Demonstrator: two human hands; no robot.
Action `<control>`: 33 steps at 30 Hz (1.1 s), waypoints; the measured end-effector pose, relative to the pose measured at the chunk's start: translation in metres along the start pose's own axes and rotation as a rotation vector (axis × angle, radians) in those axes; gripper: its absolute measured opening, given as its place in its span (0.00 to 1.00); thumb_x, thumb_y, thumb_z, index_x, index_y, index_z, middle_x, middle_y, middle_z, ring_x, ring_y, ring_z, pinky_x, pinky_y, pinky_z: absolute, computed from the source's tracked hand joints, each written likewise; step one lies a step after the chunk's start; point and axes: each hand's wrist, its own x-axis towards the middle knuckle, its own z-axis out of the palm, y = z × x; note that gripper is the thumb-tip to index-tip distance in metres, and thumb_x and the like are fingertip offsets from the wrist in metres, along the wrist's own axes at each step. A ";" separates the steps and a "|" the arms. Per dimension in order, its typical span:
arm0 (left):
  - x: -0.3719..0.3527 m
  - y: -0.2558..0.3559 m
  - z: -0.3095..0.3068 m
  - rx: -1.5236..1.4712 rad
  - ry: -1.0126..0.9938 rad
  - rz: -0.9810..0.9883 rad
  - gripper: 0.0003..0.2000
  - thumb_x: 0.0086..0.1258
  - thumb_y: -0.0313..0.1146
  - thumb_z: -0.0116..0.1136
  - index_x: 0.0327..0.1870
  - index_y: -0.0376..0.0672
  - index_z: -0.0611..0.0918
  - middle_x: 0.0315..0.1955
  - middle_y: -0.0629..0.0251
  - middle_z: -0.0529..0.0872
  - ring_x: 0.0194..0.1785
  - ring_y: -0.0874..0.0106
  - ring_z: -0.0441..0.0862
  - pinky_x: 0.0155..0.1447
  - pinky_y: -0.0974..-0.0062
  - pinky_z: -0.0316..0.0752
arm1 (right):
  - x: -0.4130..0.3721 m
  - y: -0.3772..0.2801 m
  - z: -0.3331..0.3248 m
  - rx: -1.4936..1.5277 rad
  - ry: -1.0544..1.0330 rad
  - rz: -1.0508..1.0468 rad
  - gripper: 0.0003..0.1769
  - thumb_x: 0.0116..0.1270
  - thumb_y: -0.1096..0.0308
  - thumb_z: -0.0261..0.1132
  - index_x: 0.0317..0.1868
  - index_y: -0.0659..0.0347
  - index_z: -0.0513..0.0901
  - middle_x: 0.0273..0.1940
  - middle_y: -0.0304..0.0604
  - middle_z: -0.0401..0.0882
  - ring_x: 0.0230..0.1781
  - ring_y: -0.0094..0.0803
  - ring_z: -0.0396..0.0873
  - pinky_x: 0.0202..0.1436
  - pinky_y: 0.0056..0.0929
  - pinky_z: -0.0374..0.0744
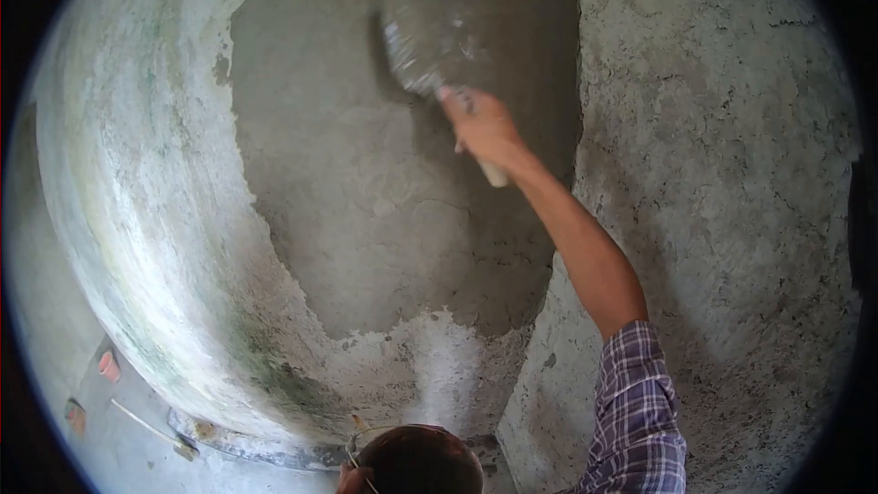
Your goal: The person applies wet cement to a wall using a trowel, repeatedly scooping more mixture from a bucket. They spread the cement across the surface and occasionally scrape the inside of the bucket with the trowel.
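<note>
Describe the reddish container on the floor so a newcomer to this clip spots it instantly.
From the dark plaster patch on the wall, go down and left to the grey floor. There sits a small reddish, cup-like container. Its smooth, rounded shape sets it apart from the rough reddish chunk and the long-handled tool.

Through my far-off camera, I see a gray floor point(137, 462) at the lower left. On it are a small pink pot point(109, 366), a reddish lump point(76, 416) near it, and a long, pale stick point(146, 424) with a dark end.
</note>
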 end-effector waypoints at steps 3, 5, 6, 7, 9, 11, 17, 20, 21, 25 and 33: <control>-0.012 0.003 -0.003 -0.061 -0.025 -0.061 0.18 0.43 0.19 0.56 0.39 0.28 0.82 0.28 0.60 0.83 0.28 0.67 0.81 0.31 0.71 0.77 | 0.018 0.032 -0.047 0.122 0.241 0.115 0.30 0.71 0.44 0.54 0.45 0.70 0.79 0.23 0.47 0.78 0.20 0.35 0.81 0.25 0.34 0.80; -0.006 -0.001 -0.009 -0.011 -0.036 -0.006 0.19 0.42 0.19 0.56 0.42 0.29 0.81 0.30 0.60 0.83 0.29 0.66 0.81 0.32 0.71 0.77 | 0.035 0.058 -0.074 0.168 0.448 0.211 0.24 0.72 0.47 0.55 0.34 0.62 0.74 0.21 0.36 0.69 0.17 0.23 0.71 0.19 0.26 0.74; -0.010 -0.001 -0.009 -0.015 -0.034 -0.004 0.19 0.42 0.19 0.56 0.42 0.29 0.81 0.30 0.60 0.83 0.29 0.66 0.81 0.32 0.71 0.77 | 0.041 0.070 -0.082 0.169 0.447 0.207 0.24 0.72 0.47 0.55 0.34 0.62 0.74 0.21 0.36 0.69 0.17 0.23 0.71 0.19 0.26 0.74; -0.018 -0.001 -0.008 -0.053 -0.023 0.034 0.20 0.42 0.18 0.56 0.43 0.30 0.81 0.31 0.60 0.83 0.30 0.66 0.81 0.32 0.72 0.77 | 0.046 0.078 -0.089 0.201 0.430 0.250 0.26 0.72 0.46 0.54 0.37 0.66 0.77 0.21 0.39 0.72 0.17 0.28 0.74 0.20 0.29 0.76; -0.022 0.001 -0.007 -0.085 -0.012 0.065 0.21 0.42 0.18 0.55 0.44 0.30 0.81 0.32 0.60 0.84 0.31 0.65 0.82 0.33 0.72 0.77 | 0.059 0.092 -0.084 0.243 0.397 0.309 0.27 0.72 0.47 0.53 0.41 0.69 0.79 0.21 0.42 0.74 0.17 0.31 0.76 0.21 0.32 0.78; -0.020 0.003 -0.002 -0.026 -0.006 0.002 0.22 0.41 0.18 0.55 0.45 0.31 0.80 0.33 0.60 0.84 0.32 0.65 0.82 0.33 0.72 0.78 | 0.046 0.073 -0.064 0.165 0.223 0.216 0.27 0.72 0.47 0.53 0.41 0.68 0.79 0.23 0.42 0.75 0.17 0.31 0.76 0.22 0.32 0.79; -0.002 -0.019 -0.008 -0.063 -0.079 -0.032 0.19 0.42 0.17 0.55 0.41 0.32 0.81 0.29 0.61 0.83 0.28 0.67 0.81 0.30 0.72 0.77 | 0.007 0.027 -0.044 -0.062 -0.187 -0.051 0.27 0.72 0.47 0.54 0.41 0.69 0.79 0.25 0.42 0.75 0.17 0.31 0.77 0.24 0.30 0.81; -0.006 -0.019 -0.011 -0.096 -0.044 -0.028 0.17 0.42 0.17 0.55 0.39 0.32 0.82 0.26 0.62 0.82 0.26 0.68 0.81 0.28 0.73 0.77 | 0.033 0.040 -0.081 0.248 0.177 0.074 0.27 0.73 0.49 0.53 0.43 0.70 0.76 0.26 0.40 0.71 0.20 0.28 0.75 0.24 0.31 0.79; -0.010 -0.014 -0.008 -0.105 -0.040 -0.022 0.17 0.42 0.17 0.55 0.39 0.32 0.82 0.26 0.62 0.82 0.26 0.68 0.81 0.28 0.73 0.77 | 0.037 0.041 -0.092 0.271 0.271 0.126 0.26 0.73 0.49 0.53 0.41 0.70 0.76 0.25 0.40 0.71 0.20 0.27 0.75 0.23 0.30 0.78; -0.033 0.006 -0.006 -0.056 -0.023 0.023 0.16 0.43 0.17 0.55 0.38 0.31 0.81 0.25 0.62 0.81 0.25 0.69 0.80 0.28 0.73 0.76 | 0.059 0.066 -0.096 0.390 0.350 0.228 0.24 0.72 0.49 0.53 0.36 0.65 0.75 0.20 0.38 0.70 0.18 0.28 0.73 0.21 0.31 0.78; -0.031 -0.005 -0.007 -0.079 -0.029 -0.006 0.15 0.44 0.17 0.55 0.37 0.30 0.81 0.25 0.63 0.81 0.25 0.69 0.79 0.26 0.74 0.75 | 0.004 0.035 -0.019 -0.451 -0.003 -0.175 0.29 0.71 0.44 0.53 0.42 0.66 0.82 0.27 0.49 0.80 0.23 0.32 0.79 0.26 0.34 0.79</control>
